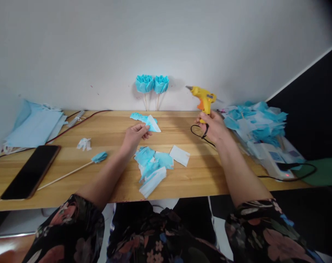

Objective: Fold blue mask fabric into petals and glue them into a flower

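Note:
Between the thumb and fingers of my left hand is a small blue-and-white piece of mask fabric, held above the table. A ruffled blue strip lies just behind it. My right hand grips a yellow glue gun by its handle, nozzle pointing left and slightly up, with its black cord hanging below. Cut blue fabric scraps and a white rectangle of fabric rest on the table between my forearms. A wooden stick with a blue bud lies by my left forearm.
Two blue fabric flowers on sticks lean on the wall. A stack of blue masks and a phone are at left. On the right, a pile of blue scraps sits beside a white power strip with a lit red light.

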Demonstrator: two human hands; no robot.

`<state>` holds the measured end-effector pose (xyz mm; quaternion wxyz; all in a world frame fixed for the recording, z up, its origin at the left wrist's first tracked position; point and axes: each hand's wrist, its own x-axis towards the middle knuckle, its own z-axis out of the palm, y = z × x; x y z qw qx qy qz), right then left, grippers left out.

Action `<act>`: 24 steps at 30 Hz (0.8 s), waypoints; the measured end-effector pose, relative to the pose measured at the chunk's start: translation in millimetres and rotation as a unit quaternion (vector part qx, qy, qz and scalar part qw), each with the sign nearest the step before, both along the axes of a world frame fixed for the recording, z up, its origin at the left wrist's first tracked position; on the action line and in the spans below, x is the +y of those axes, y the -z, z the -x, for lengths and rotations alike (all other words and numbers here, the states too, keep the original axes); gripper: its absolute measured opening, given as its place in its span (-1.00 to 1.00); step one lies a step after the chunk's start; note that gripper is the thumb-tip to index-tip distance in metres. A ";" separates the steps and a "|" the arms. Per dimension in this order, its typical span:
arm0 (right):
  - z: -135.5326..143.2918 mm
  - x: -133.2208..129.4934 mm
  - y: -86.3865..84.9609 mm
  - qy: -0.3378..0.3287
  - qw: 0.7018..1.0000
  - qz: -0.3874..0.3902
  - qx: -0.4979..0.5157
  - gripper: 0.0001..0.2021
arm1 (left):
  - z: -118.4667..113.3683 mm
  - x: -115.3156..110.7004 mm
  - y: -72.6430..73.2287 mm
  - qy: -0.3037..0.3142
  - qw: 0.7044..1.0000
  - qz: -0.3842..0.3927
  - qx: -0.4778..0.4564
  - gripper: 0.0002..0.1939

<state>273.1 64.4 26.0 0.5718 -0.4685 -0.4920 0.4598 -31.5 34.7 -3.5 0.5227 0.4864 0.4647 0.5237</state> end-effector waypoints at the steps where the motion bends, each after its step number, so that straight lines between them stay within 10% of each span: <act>1: 1.3 -0.8 -2.4 -0.020 0.999 -0.004 0.025 -0.62 | 0.2 0.0 -0.4 0.005 1.000 -0.003 -0.001 -0.61; 24: 44.6 -36.8 17.1 -0.200 0.977 -0.002 -0.070 -0.54 | 2.5 -1.4 6.9 0.068 0.997 0.016 0.010 -0.62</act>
